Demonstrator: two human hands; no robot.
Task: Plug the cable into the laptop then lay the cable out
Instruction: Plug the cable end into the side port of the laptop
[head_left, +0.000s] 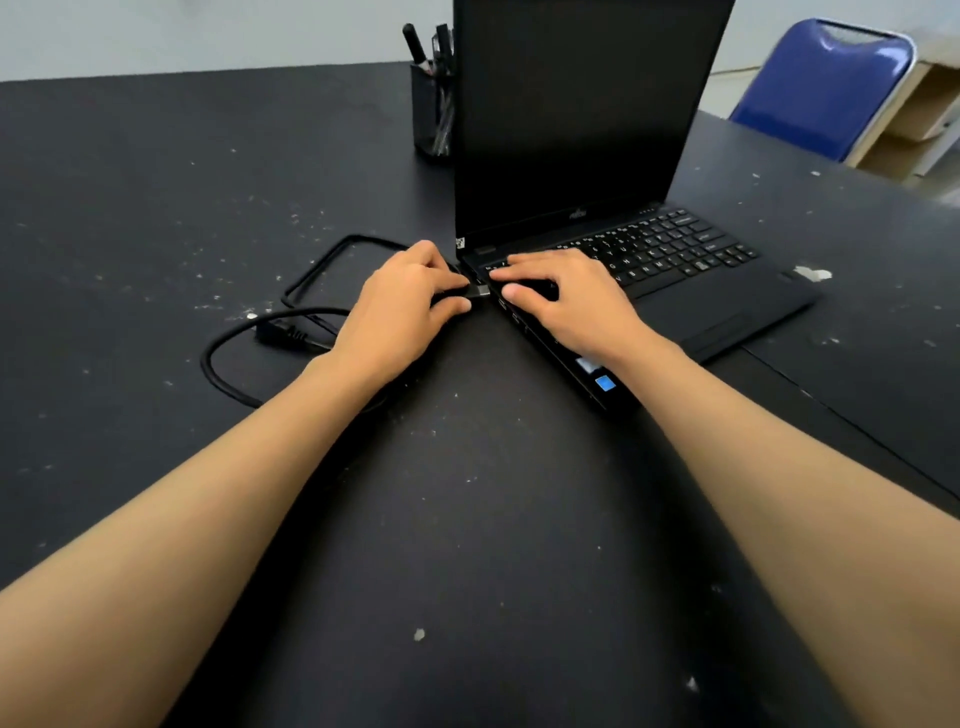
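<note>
An open black laptop (717, 306) with a dark screen stands on the black table (467, 519), turned at an angle. My left hand (400, 306) is shut on the cable's plug (480, 290), whose metal tip sits right at the laptop's left side edge. My right hand (566, 296) rests flat on the laptop's left keyboard corner, fingers spread, pressing on it. The black cable (322, 260) lies in loops on the table to the left of my left hand, with a second connector (283, 332) lying among the loops.
A black mesh pen holder (434, 104) with markers stands behind the laptop's left side. A blue chair (826, 88) is at the far right, beside a light wooden shelf (914, 119). The table is speckled with white flecks.
</note>
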